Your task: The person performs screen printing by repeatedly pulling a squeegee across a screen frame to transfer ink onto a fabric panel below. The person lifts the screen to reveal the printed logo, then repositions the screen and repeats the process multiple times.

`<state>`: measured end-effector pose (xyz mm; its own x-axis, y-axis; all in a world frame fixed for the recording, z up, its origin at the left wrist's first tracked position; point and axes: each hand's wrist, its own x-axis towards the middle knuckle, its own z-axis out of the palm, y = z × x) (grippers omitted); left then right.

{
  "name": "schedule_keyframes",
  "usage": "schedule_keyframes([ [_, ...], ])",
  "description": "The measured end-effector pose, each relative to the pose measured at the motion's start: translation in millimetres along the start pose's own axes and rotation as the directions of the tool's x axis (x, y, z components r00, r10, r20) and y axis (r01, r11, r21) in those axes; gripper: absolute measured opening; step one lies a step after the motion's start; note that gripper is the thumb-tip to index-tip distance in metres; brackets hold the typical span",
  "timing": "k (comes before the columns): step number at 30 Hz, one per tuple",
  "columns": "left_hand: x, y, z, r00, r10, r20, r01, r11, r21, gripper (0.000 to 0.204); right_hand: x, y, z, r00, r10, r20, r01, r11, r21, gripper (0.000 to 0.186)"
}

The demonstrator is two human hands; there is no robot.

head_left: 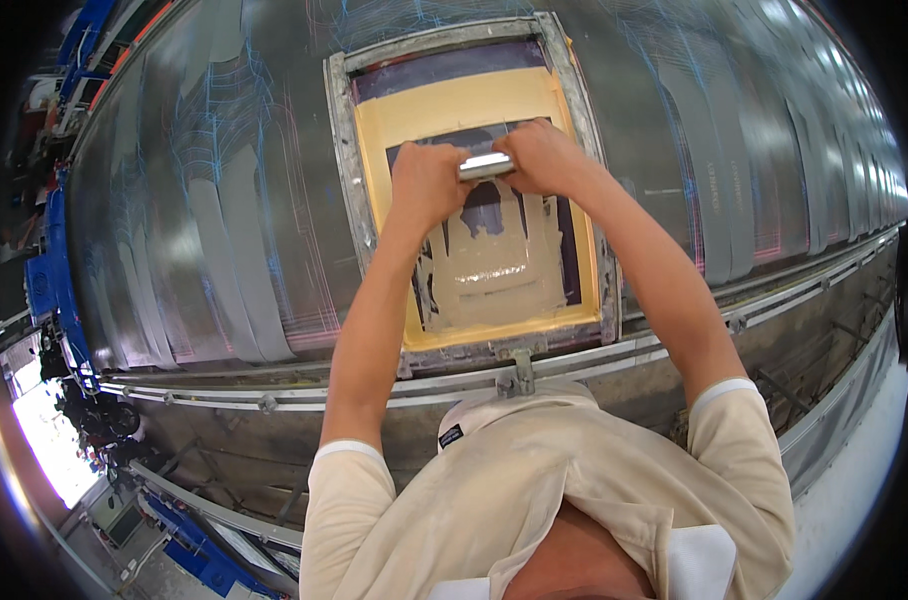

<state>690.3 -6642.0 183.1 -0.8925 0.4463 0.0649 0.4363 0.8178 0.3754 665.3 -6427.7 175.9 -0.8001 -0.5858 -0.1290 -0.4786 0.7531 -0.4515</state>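
Observation:
A metal-handled squeegee (485,166) stands on the mesh of a screen printing frame (348,170), in its upper half. My left hand (427,182) is closed round the squeegee's left end, and my right hand (546,158) grips its right end. Both arms reach forward over the frame. Beige-grey ink (494,268) covers much of the mesh on the near side of the squeegee, wet and shiny in places. Yellow tape (454,103) borders the dark mesh. My hands hide most of the squeegee's ends and its lower edge.
The frame lies on a long dark table (314,130). Grey printed shapes (236,250) with blue and pink lines are on both sides. A metal rail (204,392) runs along the near edge, with a clamp-like bracket (522,372) at the frame. Blue machinery (44,285) stands far left.

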Motion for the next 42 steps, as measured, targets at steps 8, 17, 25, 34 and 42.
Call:
schedule_keyframes([
  [8,-134.5,73.8,20.0,1.000,-0.013,-0.010,0.013,1.000,0.017,0.032,-129.7,-65.1,32.0,0.998,-0.053,0.032,0.050,0.995,0.083,0.036],
  [17,-142.3,83.4,16.1,1.000,-0.018,0.024,0.017,0.999,0.036,0.040,-128.2,66.5,43.5,0.525,0.688,-0.502,-0.603,0.716,0.351,0.037],
  [25,-166.5,73.5,0.2,0.998,-0.045,-0.031,0.045,0.999,0.001,0.035,-125.4,22.0,5.1,0.533,0.745,-0.401,-0.525,0.663,0.534,0.033],
  [34,-249.3,-71.0,-73.4,0.995,-0.101,-0.027,0.101,0.995,-0.018,0.017,-20.1,-106.5,114.3,0.595,0.659,-0.460,-0.239,0.692,0.682,0.029],
  [42,-302.5,-78.5,-71.3,0.996,-0.058,-0.071,0.067,0.988,0.139,0.031,-1.9,-137.4,150.2,0.554,0.747,-0.368,-0.196,0.546,0.815,0.029],
])
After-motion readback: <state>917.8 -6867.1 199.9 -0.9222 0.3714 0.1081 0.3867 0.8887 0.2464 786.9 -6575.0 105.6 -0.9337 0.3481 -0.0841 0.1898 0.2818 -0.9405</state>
